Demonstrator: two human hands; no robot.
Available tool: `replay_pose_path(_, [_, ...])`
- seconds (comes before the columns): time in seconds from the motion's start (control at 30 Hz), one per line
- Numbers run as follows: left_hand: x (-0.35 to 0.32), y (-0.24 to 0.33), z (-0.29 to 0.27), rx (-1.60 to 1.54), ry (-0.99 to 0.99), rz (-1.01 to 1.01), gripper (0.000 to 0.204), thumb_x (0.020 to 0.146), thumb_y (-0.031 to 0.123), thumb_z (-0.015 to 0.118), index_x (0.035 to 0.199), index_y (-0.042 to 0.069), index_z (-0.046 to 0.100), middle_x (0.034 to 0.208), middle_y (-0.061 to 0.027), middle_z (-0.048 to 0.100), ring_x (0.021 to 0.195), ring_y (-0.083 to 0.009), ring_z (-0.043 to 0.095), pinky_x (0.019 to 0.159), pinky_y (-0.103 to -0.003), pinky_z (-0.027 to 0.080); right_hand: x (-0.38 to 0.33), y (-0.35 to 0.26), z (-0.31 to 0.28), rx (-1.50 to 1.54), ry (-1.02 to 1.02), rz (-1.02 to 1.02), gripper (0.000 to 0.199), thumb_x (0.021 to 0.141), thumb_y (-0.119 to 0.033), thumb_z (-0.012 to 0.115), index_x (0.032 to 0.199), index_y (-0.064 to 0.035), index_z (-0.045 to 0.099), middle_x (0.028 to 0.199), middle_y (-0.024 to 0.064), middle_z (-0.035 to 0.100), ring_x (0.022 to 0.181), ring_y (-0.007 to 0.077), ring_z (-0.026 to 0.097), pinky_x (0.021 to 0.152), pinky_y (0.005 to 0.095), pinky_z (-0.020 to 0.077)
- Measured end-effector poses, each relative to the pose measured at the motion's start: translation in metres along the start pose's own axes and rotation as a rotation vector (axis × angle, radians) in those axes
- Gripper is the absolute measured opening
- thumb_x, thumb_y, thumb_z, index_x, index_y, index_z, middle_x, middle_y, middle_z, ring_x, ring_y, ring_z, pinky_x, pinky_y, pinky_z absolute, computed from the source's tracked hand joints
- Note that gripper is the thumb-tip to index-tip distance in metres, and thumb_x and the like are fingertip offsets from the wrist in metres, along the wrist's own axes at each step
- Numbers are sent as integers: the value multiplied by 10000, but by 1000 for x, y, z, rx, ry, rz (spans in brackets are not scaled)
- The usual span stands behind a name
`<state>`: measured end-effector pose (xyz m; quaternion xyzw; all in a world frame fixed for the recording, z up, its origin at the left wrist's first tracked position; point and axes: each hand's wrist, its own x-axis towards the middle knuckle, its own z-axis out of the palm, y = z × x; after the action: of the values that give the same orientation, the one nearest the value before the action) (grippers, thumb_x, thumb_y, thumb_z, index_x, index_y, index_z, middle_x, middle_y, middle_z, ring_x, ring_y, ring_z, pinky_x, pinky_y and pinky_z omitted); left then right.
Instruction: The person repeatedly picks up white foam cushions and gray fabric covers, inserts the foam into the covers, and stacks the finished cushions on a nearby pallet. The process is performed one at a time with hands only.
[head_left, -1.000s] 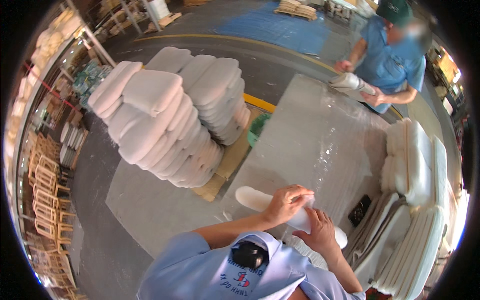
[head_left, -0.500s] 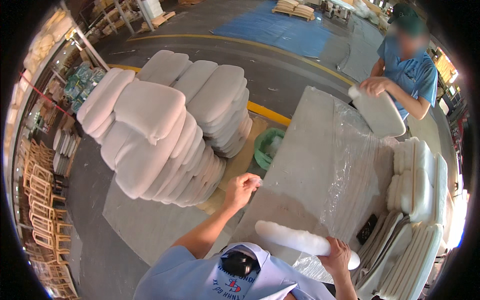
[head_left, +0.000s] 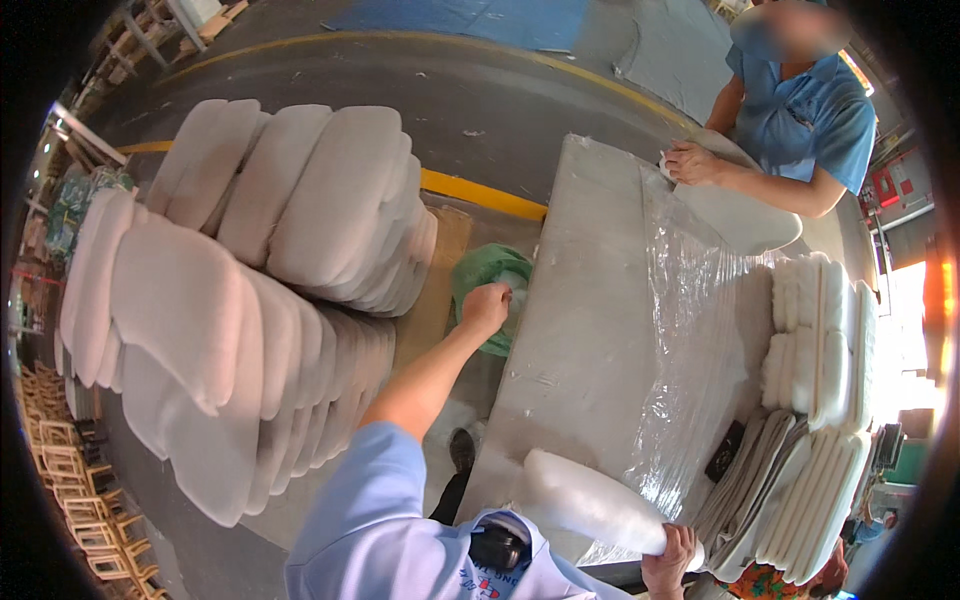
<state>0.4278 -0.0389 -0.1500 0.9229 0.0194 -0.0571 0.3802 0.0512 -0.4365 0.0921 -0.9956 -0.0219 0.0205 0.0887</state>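
My left hand [head_left: 487,308] reaches over the green bag [head_left: 478,268] beside the table's left edge, fingers curled in. White and clear scraps show inside the bag, and whatever the fingers hold is hidden. Near the table's front edge, my right hand [head_left: 672,562] grips one end of a white padded cushion [head_left: 595,500]. The cushion is tilted, its long side toward the table [head_left: 590,330].
Tall stacks of pale cushions [head_left: 190,310] stand on the left. Clear plastic film [head_left: 680,360] covers part of the table. White cushion pads [head_left: 815,500] and a black object [head_left: 725,450] lie at right. Across the table a person [head_left: 800,110] handles another cushion [head_left: 735,205].
My left hand has moved forward from the table edge to the green bag. My right hand still holds the cushion. The view has shifted, and the co-worker's cushion now lies flatter on the table.
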Motion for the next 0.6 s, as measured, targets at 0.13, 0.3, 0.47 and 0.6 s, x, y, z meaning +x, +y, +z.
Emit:
replay_pose_path(0.13, [32, -29, 48, 104, -132, 12, 233, 964, 206, 636, 1123, 101, 769, 1060, -193, 766, 1011, -434, 715, 850, -516, 566, -16, 0, 1, 14, -108, 71, 434, 735, -206, 803, 1127, -72, 676, 1131, 160, 680, 1089, 425, 614, 989, 565, 435])
replay_pose_path(0.3, [22, -56, 92, 349, -752, 33, 305, 1001, 259, 610, 1183, 68, 762, 1195, -194, 759, 1091, -410, 717, 901, -500, 566, -26, -17, 0, 90, -121, 178, 512, 671, -116, 796, 1166, -45, 686, 1139, 176, 678, 1098, 452, 603, 1011, 582, 427])
replay_pose_path(0.47, [40, -58, 56, 301, -1026, 233, 327, 1003, 265, 615, 1199, 46, 759, 1217, -196, 753, 1079, -398, 715, 909, -503, 560, -28, -18, 4, 84, -111, 163, 513, 684, -81, 788, 1187, -61, 686, 1139, 170, 684, 1087, 431, 611, 982, 552, 453])
replay_pose_path(0.6, [54, -33, 8, 573, -1079, 331, 320, 980, 220, 645, 1226, 50, 759, 1219, -201, 749, 1024, -390, 710, 917, -497, 555, -17, -9, 13, 41, 18, 87, 398, 602, -130, 810, 984, -116, 699, 1017, 64, 698, 997, 327, 637, 901, 498, 463])
